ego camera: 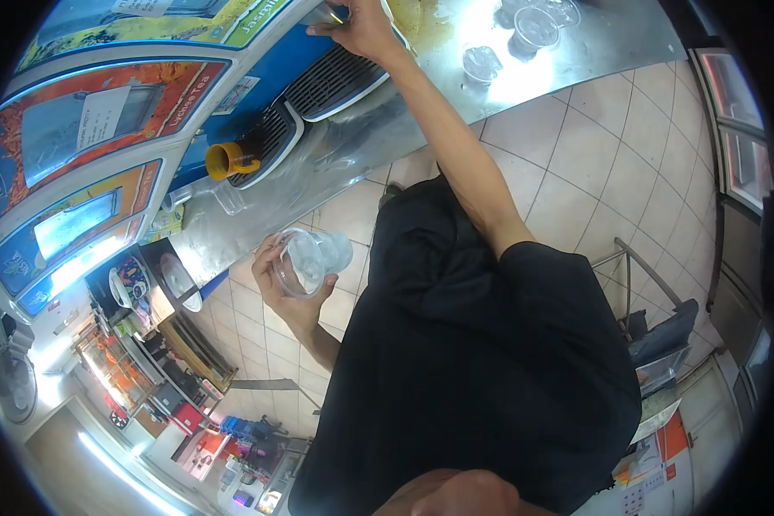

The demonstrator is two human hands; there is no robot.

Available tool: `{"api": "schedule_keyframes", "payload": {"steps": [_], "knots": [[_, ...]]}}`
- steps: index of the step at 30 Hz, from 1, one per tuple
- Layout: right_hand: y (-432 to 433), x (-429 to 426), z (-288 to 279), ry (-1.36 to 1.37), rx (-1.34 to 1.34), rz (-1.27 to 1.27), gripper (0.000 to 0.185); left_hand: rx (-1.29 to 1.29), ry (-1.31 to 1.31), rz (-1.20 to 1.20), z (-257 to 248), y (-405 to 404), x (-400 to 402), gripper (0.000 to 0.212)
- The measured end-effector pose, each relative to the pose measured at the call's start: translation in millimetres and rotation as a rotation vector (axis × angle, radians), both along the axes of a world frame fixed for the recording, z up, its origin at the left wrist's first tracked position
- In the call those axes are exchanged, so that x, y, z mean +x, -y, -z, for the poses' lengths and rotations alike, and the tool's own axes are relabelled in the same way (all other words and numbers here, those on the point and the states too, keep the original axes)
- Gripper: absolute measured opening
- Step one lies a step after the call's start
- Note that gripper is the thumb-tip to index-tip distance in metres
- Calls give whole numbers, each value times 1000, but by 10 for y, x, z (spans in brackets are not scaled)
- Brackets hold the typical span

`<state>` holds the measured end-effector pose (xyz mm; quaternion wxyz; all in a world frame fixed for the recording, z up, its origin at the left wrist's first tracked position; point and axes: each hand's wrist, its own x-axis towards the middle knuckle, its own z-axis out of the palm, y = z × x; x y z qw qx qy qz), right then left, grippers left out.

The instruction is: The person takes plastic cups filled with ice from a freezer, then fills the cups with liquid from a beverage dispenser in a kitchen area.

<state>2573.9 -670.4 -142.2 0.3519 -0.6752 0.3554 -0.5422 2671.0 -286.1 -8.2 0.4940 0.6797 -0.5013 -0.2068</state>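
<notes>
My left hand (pixel 297 277) is closed around a clear plastic cup (pixel 306 261), tilted with its rim towards the camera; what looks like ice shows in it. At the top edge, my right hand (pixel 358 29) is at the front of a blue drinks dispenser (pixel 267 64), its fingers by a shiny, partly cut-off piece; whether they grip it cannot be told. Below that hand is a dark slatted drip tray (pixel 335 84). An orange mug (pixel 226 161) sits at the end of a second drip tray (pixel 267 142).
Clear cups, one of them (pixel 480 64) with ice, stand on the steel counter (pixel 587 58) at the upper right. Another clear container (pixel 229 197) lies near the orange mug. A metal-framed stand (pixel 658 277) is on the tiled floor (pixel 593 155) to the right.
</notes>
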Motion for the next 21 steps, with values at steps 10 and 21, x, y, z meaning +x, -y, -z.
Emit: {"api": "schedule_keyframes", "payload": {"steps": [10, 21], "knots": [[20, 62, 99, 230, -14, -23, 52, 18, 19, 30, -4, 8, 9, 89], [-20, 27, 59, 37, -206, 193, 54, 24, 36, 41, 8, 13, 22, 88]]}}
